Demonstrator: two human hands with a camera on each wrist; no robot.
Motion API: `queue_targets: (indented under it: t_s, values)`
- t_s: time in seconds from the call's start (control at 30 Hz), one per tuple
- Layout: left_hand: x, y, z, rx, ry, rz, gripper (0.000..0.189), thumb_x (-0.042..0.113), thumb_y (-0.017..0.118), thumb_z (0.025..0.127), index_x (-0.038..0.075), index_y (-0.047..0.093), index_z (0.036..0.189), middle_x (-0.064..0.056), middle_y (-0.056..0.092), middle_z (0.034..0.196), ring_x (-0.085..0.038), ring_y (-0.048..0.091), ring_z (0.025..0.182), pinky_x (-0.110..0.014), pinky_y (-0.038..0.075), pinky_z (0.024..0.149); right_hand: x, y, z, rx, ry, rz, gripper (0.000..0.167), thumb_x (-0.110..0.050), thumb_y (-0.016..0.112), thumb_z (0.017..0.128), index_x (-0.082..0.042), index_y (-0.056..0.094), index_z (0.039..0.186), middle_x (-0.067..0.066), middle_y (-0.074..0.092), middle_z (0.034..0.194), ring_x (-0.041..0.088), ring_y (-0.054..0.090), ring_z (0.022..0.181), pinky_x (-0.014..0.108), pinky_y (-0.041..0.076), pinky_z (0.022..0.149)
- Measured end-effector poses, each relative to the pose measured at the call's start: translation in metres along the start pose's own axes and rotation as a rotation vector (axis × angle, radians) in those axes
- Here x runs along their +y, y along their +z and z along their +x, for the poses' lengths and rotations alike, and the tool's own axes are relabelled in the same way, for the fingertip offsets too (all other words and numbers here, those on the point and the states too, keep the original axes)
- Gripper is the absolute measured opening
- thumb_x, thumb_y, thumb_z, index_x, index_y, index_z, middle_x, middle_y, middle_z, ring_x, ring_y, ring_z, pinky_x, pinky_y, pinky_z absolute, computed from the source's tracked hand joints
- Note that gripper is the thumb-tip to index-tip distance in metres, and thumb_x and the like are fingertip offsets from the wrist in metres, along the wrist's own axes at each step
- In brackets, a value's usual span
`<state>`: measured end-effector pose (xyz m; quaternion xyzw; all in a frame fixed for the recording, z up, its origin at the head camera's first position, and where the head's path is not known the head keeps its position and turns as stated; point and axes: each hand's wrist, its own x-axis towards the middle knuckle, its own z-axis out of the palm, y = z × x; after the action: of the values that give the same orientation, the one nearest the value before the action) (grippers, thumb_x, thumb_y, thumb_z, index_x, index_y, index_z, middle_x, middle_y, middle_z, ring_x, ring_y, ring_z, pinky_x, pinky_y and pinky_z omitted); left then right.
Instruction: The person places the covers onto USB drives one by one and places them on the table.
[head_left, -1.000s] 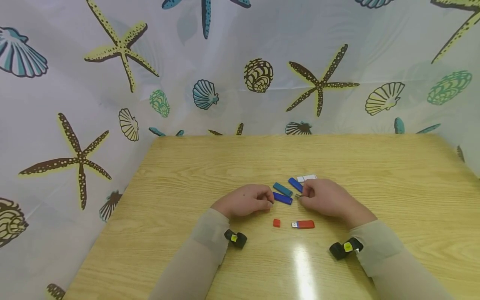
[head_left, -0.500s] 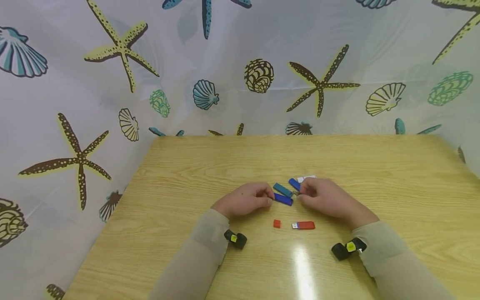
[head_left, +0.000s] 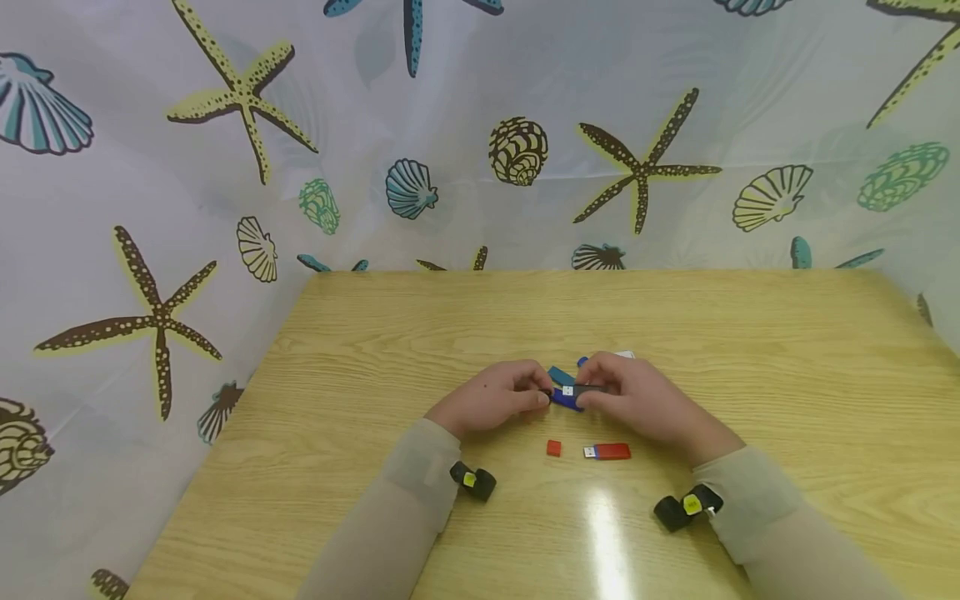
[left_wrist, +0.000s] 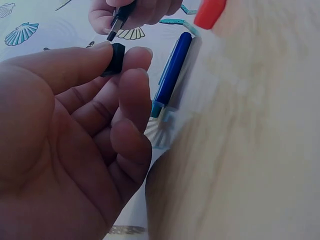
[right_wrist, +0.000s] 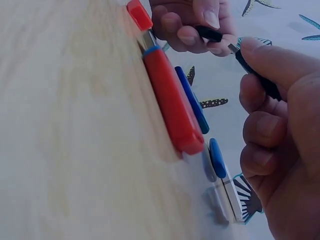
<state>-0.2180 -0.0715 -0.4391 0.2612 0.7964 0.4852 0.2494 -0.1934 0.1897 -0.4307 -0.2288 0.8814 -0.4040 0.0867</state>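
Observation:
Between thumb and index finger, my left hand pinches a small black USB stick cap. My right hand pinches a black USB stick, its bare metal plug pointing left at the cap. A short gap separates plug and cap. Beneath and behind the hands lie a blue USB stick and a teal USB stick. Nearer the front are a red USB stick with its plug bare and its red cap apart to the left.
Past the right hand, a second blue stick and a white stick lie partly hidden in the head view. All rest on a wooden table, with a shell-patterned cloth behind it.
My right hand has turned and moved slightly left, bringing the black USB stick's plug into view over the blue stick. The left hand stays nearly in place with the cap.

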Motion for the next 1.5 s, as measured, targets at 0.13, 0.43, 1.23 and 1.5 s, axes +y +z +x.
queue_targets:
  t_s: [0.13,0.43,1.23,1.5]
  values:
    - [0.002,0.001,0.000,-0.003,0.002,-0.001,0.008,0.025,0.062,0.103,0.022,0.066,0.109,-0.006,0.070,0.089,-0.023,0.062,0.077,-0.032,0.047,0.073,-0.002,0.001,-0.001,-0.019,-0.013,0.014,0.019,-0.037,0.070,0.097,-0.025,0.063,0.109,-0.005,0.068,0.085,0.018,0.058,0.076,0.033,0.046,0.070]
    - [0.007,0.006,0.001,-0.036,0.041,-0.056,0.013,0.023,0.061,0.103,0.017,0.066,0.113,-0.006,0.073,0.095,-0.025,0.067,0.079,-0.032,0.052,0.078,-0.002,0.005,0.000,-0.051,-0.046,0.070,0.014,-0.035,0.070,0.097,-0.028,0.064,0.108,-0.010,0.073,0.098,0.013,0.066,0.092,0.034,0.050,0.083]
    - [0.017,0.018,0.001,0.023,0.123,-0.187,0.010,0.019,0.058,0.105,0.010,0.055,0.104,-0.019,0.069,0.085,-0.034,0.064,0.074,-0.040,0.045,0.072,-0.007,0.005,-0.001,-0.041,-0.062,0.178,0.011,-0.030,0.067,0.099,-0.021,0.065,0.105,-0.006,0.073,0.100,0.017,0.066,0.090,0.032,0.051,0.078]
    - [0.020,0.020,0.002,0.002,0.086,-0.161,0.008,0.018,0.059,0.104,0.010,0.056,0.105,-0.014,0.069,0.083,-0.033,0.064,0.075,-0.034,0.045,0.070,-0.005,0.005,-0.001,-0.060,-0.055,0.186,0.008,-0.028,0.066,0.100,-0.021,0.064,0.104,-0.007,0.073,0.102,0.016,0.067,0.095,0.032,0.051,0.082]
